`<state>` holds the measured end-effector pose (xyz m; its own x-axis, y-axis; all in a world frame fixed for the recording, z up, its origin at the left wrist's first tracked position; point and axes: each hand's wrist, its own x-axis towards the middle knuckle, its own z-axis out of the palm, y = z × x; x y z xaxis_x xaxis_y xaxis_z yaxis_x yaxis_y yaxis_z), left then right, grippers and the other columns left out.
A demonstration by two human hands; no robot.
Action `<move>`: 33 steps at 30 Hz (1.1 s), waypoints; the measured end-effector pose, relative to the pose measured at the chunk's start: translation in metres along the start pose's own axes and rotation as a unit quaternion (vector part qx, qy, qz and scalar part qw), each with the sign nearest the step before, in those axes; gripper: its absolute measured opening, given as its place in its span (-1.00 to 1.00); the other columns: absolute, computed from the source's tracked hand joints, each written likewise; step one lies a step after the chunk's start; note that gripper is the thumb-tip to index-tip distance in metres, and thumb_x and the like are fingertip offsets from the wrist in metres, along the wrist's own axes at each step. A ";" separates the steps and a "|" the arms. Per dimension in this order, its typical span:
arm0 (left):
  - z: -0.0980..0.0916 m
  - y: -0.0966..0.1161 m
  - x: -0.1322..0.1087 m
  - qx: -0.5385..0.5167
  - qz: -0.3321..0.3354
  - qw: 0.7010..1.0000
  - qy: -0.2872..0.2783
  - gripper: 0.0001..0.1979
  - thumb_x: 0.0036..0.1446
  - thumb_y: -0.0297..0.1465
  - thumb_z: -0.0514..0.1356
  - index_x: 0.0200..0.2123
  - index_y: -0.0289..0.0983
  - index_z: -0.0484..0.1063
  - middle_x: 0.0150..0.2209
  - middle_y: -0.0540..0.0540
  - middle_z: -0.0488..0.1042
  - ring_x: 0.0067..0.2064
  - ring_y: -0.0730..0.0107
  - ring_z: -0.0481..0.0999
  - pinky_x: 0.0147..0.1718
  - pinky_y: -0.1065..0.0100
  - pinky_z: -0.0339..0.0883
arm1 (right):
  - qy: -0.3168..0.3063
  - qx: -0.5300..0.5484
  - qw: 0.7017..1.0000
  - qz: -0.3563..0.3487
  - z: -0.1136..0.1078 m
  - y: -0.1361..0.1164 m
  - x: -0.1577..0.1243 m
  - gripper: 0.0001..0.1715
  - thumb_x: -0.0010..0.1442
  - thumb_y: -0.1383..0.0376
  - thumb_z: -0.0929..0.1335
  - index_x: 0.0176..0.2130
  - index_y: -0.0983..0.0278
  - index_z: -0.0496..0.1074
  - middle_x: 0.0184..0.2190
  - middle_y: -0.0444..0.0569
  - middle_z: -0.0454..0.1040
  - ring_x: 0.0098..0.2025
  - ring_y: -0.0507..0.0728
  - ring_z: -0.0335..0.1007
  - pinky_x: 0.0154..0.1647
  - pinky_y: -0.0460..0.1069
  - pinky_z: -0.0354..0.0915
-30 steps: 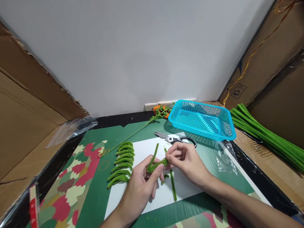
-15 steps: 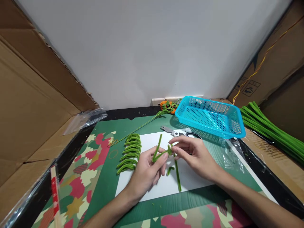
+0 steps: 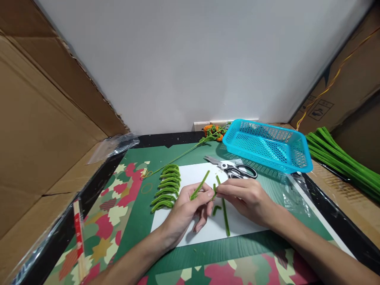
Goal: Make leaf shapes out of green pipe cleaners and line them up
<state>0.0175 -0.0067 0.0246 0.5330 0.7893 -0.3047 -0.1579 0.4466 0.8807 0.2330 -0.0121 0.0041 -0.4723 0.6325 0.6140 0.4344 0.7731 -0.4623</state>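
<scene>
The left hand (image 3: pixel 188 206) is above the paper (image 3: pixel 194 237), and it holds a green strip (image 3: pixel 200 185) between thumb and fingers. The strip is bent, and one arm of it stands up, tilted to the right. The other fingers of this hand are loosely curled under it. The right hand (image 3: pixel 249 196) is also above the paper. It is narrow, with the fingertips pinched at the other end of the same strip. A small green tip shows there, but I cannot tell if it is a part of the strip.

Below the right fingertips, a long piece (image 3: pixel 226 217) lies on the paper, and just to its left is a short, bent piece (image 3: pixel 215 211). At the left edge of the paper there is a row of curved pieces (image 3: pixel 166 184), placed close to one another. The scissors (image 3: pixel 223 166) lie over the far right corner of the paper.

Beyond this same corner is the blue basket (image 3: pixel 258 148). The orange flower (image 3: pixel 212 130) lies beyond the far edge of the paper, and its stem (image 3: pixel 182 155) runs to the left. Well to the right of the paper is a bundle (image 3: pixel 341 158) of green stems.
</scene>
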 end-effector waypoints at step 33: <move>0.002 -0.001 -0.002 -0.002 0.002 1.000 -0.030 -0.71 0.30 -0.24 0.34 -0.37 -0.28 0.38 -0.59 0.07 0.45 -0.74 0.62 0.35 -0.77 0.64 0.18 | 0.015 0.055 0.998 -0.013 -0.005 -0.006 0.005 -0.75 0.47 0.39 0.29 -0.15 0.27 0.57 -0.46 -0.06 0.47 -0.47 0.06 0.33 -0.48 -0.06 0.23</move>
<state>0.0181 -0.0094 0.0250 0.5814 0.7640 -0.2796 -0.1628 0.4459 0.8801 0.2318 -0.0144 0.0129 -0.4587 0.6113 0.6449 0.3341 0.7912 -0.5123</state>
